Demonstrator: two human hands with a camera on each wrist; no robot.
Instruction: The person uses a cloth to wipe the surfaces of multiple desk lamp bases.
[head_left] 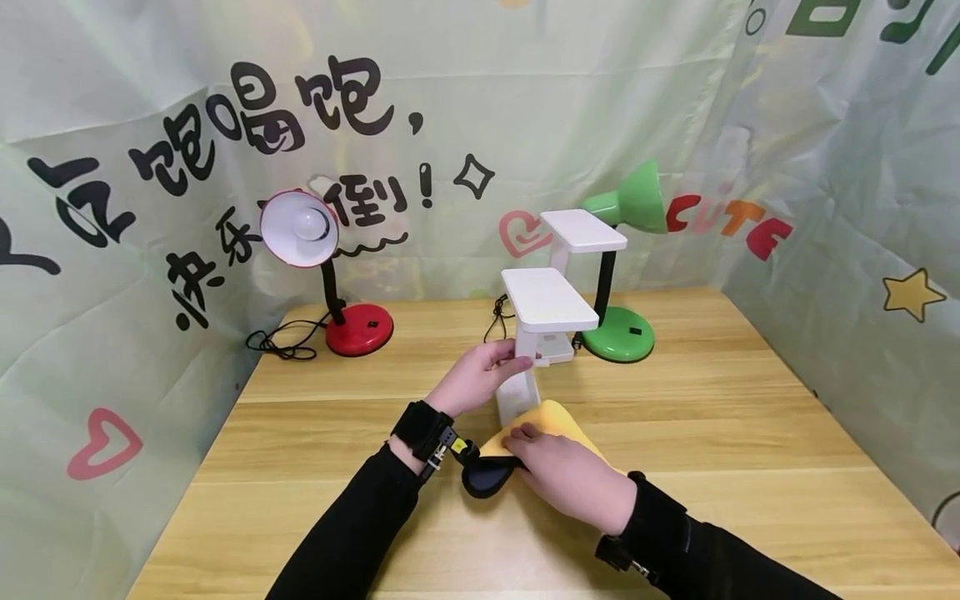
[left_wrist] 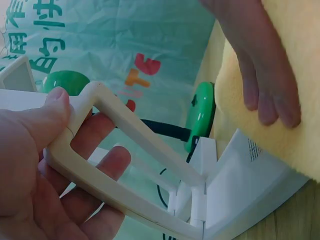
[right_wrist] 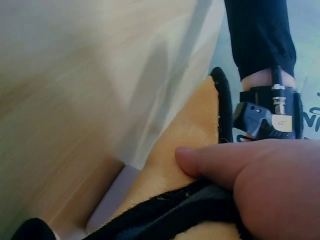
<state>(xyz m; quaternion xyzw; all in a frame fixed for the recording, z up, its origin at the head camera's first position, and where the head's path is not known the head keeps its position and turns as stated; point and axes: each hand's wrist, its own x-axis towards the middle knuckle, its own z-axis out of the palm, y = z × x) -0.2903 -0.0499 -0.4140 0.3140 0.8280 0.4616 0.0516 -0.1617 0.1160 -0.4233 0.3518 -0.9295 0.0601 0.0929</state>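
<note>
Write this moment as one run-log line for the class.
left hand: grips white lamp arm | right hand: presses yellow cloth on lamp base | table: red lamp, green lamp behind

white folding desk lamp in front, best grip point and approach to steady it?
Grip the white folding desk lamp by its upright frame arm, coming from its left. The arm is an open rectangular loop, so fingers pass through and the thumb closes on top, as the left hand does now. The flat head gives no such hold.

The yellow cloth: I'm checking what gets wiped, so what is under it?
Under the yellow cloth lies the white lamp's base, one corner showing. The rest is covered.
</note>
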